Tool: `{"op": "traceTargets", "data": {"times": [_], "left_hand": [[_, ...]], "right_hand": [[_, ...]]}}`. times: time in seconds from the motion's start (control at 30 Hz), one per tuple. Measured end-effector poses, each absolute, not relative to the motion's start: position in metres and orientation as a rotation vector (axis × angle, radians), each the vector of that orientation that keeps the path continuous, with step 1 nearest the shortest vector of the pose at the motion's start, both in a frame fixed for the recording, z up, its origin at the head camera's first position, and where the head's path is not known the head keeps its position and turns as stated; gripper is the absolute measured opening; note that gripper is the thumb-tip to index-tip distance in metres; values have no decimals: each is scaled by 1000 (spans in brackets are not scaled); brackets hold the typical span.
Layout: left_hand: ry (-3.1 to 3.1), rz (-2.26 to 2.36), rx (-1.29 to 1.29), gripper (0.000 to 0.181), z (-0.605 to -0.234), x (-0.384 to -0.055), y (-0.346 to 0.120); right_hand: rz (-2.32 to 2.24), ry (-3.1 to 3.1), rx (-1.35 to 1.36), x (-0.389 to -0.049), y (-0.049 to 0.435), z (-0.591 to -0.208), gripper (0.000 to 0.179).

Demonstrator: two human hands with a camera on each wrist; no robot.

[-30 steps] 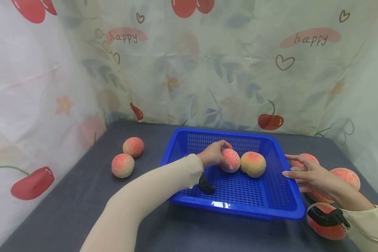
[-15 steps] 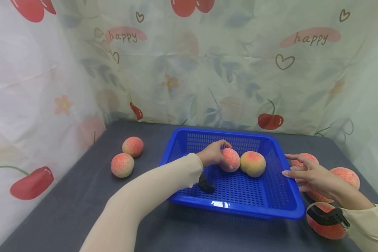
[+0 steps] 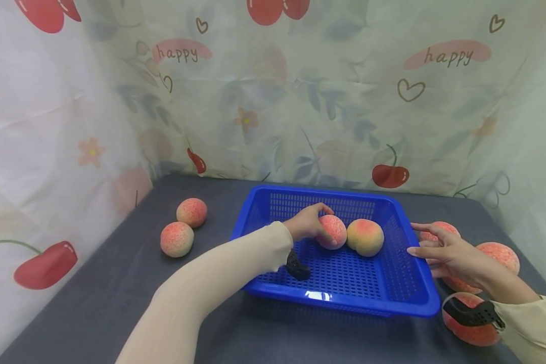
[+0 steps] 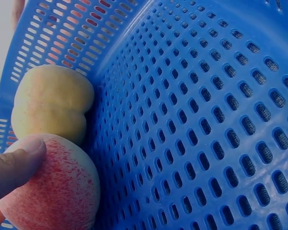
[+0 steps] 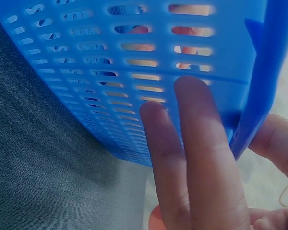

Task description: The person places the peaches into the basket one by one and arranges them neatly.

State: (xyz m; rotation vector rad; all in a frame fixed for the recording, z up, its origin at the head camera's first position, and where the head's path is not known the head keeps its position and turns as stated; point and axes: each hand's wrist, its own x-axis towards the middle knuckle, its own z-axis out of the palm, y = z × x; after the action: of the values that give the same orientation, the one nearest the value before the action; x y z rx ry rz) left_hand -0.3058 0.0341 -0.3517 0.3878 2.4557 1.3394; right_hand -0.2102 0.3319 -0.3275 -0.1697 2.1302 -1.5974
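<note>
A blue perforated plastic basket (image 3: pixel 336 303) stands on the dark table. Inside it, my left hand (image 3: pixel 306 223) grips a red-speckled peach (image 3: pixel 334 232); the thumb lies across its near side in the left wrist view. Touching that fruit is a yellow peach (image 3: pixel 365 238) with a pink top. At the basket's right side, my right hand (image 3: pixel 457 257) holds the rim, with the thumb over the edge. Straight fingers (image 5: pixel 206 158) press the outer perforated wall in the right wrist view.
Two peaches (image 3: pixel 192 212) sit on the table left of the basket. Several more lie to the right, around and under my right forearm, one peach (image 3: pixel 473 328) nearest the front. A patterned curtain (image 3: pixel 273 101) encloses the back and sides.
</note>
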Motion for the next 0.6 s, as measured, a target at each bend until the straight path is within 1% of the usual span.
{"op": "traceTargets", "data": {"times": [0.37,0.6], "left_hand": [[2440,1308,340,69,-344,-306,32],[2401,1305,301,69,-328,-306,25]], "right_hand": [[-1607,2116,-162,-210,332,-328,86],[-1596,2154,-139,-209,331,-328,86]]}}
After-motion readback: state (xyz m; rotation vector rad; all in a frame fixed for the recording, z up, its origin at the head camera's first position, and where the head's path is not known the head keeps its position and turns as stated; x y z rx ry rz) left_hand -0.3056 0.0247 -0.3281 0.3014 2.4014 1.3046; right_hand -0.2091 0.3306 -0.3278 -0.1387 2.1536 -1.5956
